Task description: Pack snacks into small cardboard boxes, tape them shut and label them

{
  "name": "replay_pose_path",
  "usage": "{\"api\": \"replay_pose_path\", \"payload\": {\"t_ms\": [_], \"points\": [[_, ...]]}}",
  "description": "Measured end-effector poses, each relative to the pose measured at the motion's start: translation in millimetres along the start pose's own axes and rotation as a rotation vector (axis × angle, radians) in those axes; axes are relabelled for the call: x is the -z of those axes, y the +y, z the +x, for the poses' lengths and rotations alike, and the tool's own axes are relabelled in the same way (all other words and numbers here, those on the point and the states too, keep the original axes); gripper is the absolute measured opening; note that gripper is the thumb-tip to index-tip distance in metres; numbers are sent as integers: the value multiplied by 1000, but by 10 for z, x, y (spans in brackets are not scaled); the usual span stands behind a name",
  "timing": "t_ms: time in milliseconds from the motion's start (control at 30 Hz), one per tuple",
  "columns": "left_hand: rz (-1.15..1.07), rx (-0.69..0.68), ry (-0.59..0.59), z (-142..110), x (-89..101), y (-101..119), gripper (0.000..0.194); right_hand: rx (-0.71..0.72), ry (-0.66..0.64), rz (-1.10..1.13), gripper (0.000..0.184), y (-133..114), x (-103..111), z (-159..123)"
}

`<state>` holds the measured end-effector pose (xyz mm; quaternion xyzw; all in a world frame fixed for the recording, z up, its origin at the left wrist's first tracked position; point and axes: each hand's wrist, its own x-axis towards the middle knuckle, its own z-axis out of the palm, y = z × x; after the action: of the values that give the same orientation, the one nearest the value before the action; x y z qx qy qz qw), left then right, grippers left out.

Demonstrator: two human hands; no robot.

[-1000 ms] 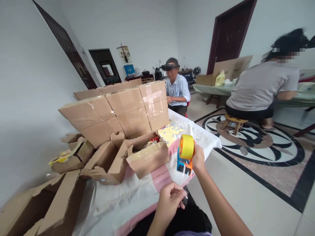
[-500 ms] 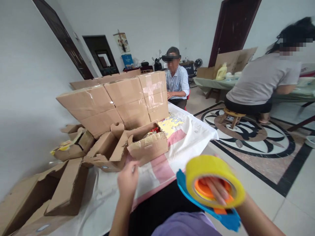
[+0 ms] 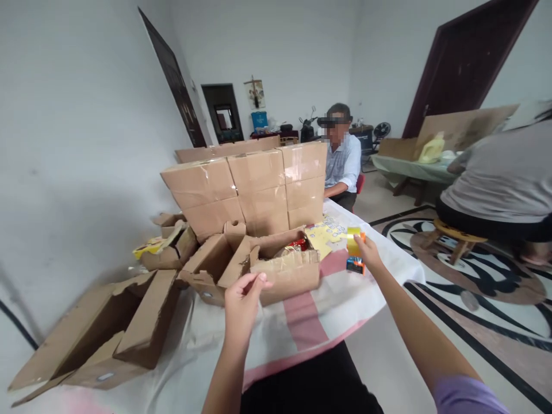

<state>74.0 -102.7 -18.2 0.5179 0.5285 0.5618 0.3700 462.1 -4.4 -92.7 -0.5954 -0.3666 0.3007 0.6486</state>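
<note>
My right hand (image 3: pixel 368 253) is closed round the side of a tape dispenser (image 3: pixel 356 265), blue and orange, with a roll of yellow tape (image 3: pixel 353 241) on it. It is at the right part of the cloth-covered table; whether the dispenser touches the cloth I cannot tell. In front of the near wall of an open cardboard box (image 3: pixel 297 279), my left hand (image 3: pixel 244 299) has thumb and forefinger pinched together. What the pinch holds, if anything, is too small to make out. Shiny red and gold wrapped items (image 3: pixel 295 247) lie inside that box.
More open cardboard boxes (image 3: pixel 135 339) stand on the left. A taped cardboard partition (image 3: pixel 259 190) rises behind them. Yellow printed sheets (image 3: pixel 321 236) lie on the white and pink tablecloth (image 3: pixel 302 322). One person (image 3: pixel 342 167) sits beyond the partition, another (image 3: pixel 500 178) on a stool at right.
My right hand has carried the tape dispenser forward from near my body to over the table. My left hand stays pinched by the box. The view has turned right.
</note>
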Motion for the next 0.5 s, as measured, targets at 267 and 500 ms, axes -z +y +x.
{"api": "replay_pose_path", "payload": {"t_ms": [267,500], "points": [[58,-8,-15,77,-1,64,39,27,180,-255,86,291,73,230],[121,1,-1,12,-73,-52,36,128,139,-618,83,252,-107,311]]}}
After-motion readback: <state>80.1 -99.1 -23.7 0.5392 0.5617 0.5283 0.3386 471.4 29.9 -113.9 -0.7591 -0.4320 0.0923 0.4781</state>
